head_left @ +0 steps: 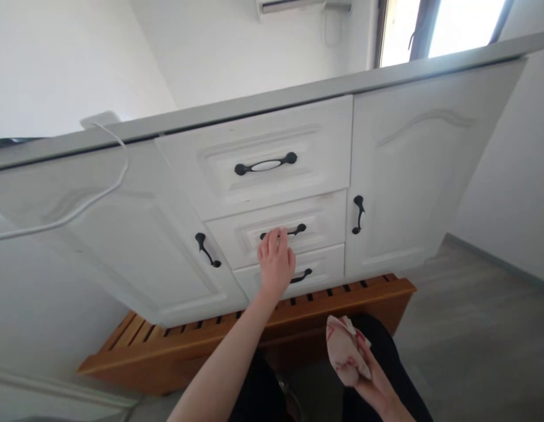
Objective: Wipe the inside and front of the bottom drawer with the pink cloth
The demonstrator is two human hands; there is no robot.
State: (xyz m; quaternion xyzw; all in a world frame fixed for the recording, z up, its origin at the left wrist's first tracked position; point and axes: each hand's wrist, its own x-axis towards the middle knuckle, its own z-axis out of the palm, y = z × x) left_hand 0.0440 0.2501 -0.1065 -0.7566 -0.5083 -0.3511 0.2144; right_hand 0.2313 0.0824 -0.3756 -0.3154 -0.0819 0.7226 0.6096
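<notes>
My left hand (276,264) is at the middle drawer (322,217) of a white cabinet, its fingers curled over the left part of the dark handle (298,229). That drawer sits flush with its neighbours. Lower right, near my knee, my right hand (373,381) holds a crumpled white cloth with red markings (342,349). The top drawer (316,146) is shut and carries a dark handle with a white centre (266,166). The bottom drawer's handle (305,274) is partly hidden behind my left hand.
Cabinet doors with dark handles (359,214) flank the drawers. A white cable (96,199) hangs across the left door from the grey countertop (237,105). Below the cabinet is a slatted wooden bench (188,351). A window (456,26) is at the upper right.
</notes>
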